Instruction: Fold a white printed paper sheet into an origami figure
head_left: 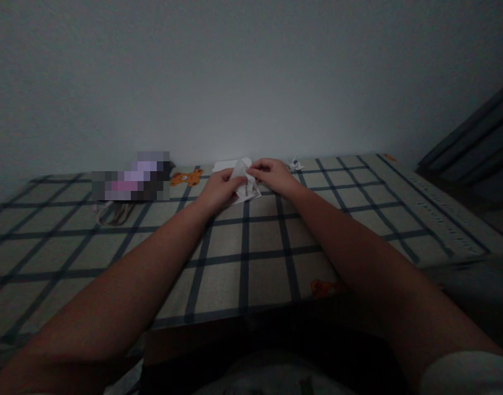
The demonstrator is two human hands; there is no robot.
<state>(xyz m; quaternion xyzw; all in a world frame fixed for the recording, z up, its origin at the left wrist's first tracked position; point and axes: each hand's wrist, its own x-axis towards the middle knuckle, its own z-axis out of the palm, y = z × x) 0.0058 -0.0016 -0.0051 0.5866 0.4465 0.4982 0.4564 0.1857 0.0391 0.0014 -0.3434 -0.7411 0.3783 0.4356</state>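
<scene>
Near the far side of the table, my left hand (219, 188) grips a piece of white folded paper (249, 190) with dark print on it. From the other side, my right hand (274, 174) pinches the upper edge of the same paper, thumb and forefinger together. The paper stands up to a peak between both hands, its lower part spread toward me. Behind it lies a flat white item (224, 164), partly hidden by the paper and my left hand. A small crumpled or folded white paper piece (295, 164) sits just beyond my right hand.
A checked tablecloth (260, 236) with bear prints covers the table, which meets a pale wall (251, 82). To the left lies a pixelated pink and purple item (132, 178) with cords (117, 214) beside it. Dark folded fabric (478, 142) hangs at the right.
</scene>
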